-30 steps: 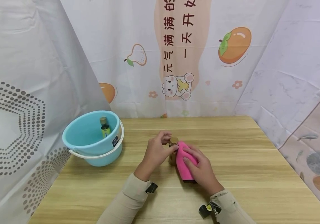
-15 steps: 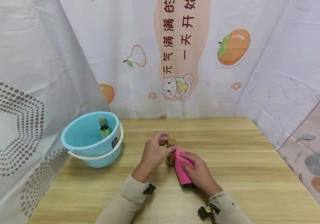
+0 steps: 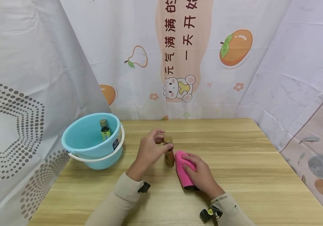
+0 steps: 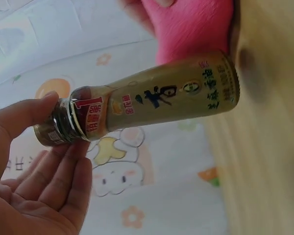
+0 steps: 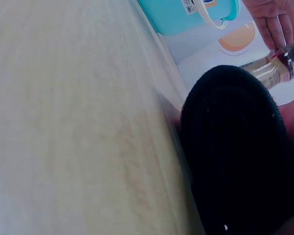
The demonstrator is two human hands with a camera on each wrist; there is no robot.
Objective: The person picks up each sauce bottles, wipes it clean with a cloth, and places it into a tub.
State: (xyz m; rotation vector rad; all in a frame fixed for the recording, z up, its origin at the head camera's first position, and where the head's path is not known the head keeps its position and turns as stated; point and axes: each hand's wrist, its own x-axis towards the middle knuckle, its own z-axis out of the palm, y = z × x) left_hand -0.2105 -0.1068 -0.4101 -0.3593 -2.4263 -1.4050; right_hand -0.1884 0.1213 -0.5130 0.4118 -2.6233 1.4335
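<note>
My left hand (image 3: 149, 150) pinches a slim glass bottle of sesame oil (image 3: 169, 157) near its gold cap, between thumb and fingers. In the left wrist view the oil bottle (image 4: 169, 90) shows a red neck label and Chinese print. It leans slightly in the head view; whether its base touches the table cannot be told. Just right of the bottle, my right hand (image 3: 199, 172) grips a soft pink item (image 3: 182, 168) with a black end, low over the table. In the right wrist view that black end (image 5: 235, 142) is rounded and fuzzy; the item's kind is unclear.
A light-blue bucket (image 3: 92, 156) with a white handle stands at the table's left, tilted toward me. Inside is a small dark bottle (image 3: 105, 130) with a gold cap and green label. The wooden table (image 3: 235, 150) meets printed curtains at the back and sides.
My left hand has moved left with the oil bottle, opening a gap from the pink item. My right hand and the pink item shifted slightly toward me, then stayed nearly still.
</note>
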